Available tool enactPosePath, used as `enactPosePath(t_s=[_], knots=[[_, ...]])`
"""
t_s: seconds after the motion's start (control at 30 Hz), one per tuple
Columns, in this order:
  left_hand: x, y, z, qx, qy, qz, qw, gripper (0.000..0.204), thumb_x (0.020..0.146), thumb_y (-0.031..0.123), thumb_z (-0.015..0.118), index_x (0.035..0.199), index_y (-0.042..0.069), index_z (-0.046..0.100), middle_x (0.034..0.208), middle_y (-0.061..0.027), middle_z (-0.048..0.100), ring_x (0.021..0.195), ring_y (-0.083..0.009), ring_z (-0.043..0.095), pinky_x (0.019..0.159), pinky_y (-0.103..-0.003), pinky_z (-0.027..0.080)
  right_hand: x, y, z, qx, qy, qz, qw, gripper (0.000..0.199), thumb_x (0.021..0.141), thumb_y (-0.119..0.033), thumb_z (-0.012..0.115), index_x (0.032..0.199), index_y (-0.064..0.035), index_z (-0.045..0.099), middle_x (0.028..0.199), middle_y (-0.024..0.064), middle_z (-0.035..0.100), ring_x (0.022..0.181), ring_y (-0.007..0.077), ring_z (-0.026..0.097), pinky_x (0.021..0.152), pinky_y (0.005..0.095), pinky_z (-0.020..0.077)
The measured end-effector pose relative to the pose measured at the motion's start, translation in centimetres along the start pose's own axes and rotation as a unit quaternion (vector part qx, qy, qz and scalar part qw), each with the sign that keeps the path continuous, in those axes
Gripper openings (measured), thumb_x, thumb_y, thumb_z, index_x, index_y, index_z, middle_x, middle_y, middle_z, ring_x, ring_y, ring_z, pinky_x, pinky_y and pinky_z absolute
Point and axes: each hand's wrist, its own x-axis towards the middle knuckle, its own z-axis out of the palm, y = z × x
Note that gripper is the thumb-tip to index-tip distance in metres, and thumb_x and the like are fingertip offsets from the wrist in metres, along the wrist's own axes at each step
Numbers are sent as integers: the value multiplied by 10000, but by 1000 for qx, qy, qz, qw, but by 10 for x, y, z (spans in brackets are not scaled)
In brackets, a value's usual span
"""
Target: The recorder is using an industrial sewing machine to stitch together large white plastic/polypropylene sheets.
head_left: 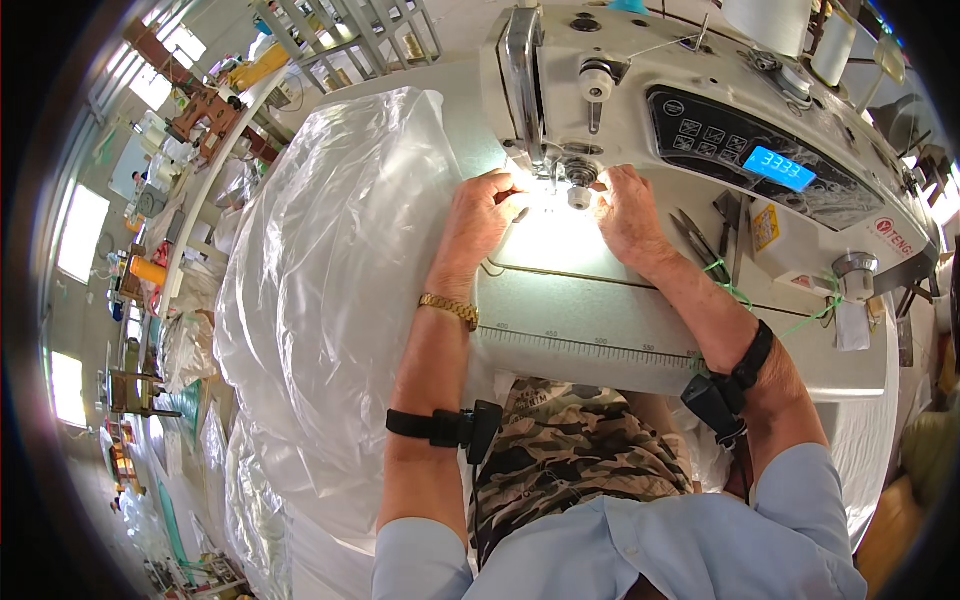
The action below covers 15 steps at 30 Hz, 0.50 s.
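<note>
A white sewing machine stands on a pale table. My left hand rests at the left of the needle area, fingers curled and pinched near the presser foot. My right hand lies at the right of the needle, fingers bent down on the brightly lit bed. The glare hides whatever small piece lies under the fingers. A gold watch sits on my left wrist, and black straps with small devices wrap both forearms.
A large heap of clear plastic sheeting covers the table's left side. Scissors and tweezers lie right of my right hand. Thread cones stand behind the machine. A blue display glows on its front. Shelves and clutter fill the far left.
</note>
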Motion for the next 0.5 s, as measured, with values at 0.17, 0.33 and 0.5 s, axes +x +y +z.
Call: enactPosePath(t_s=[0.17,0.33,0.5], knots=[[1,-4,2,-2,4,21,1000,38,811,17,640,798,-18,642,721,-12,611,624,-69,541,593,-220,440,0,2,1,-1,8,-3,1000,224,761,-13,599,981,-18,558,962,117,602,993,286,534,919,405,363],[1,-6,2,-17,-9,17,1000,29,802,1,644,803,-28,643,723,-16,625,627,-70,545,596,-225,446,1,-1,1,8,-10,20,1000,297,757,-12,611,1049,-26,559,986,89,628,1011,260,535,940,405,353],[-1,-1,-4,-4,-18,18,1000,71,768,20,664,797,-39,636,723,-63,647,627,-129,574,607,-268,462,-2,-16,-32,-135,-52,-36,989,289,780,-107,658,1045,-29,574,1025,100,621,1029,260,536,918,409,373]])
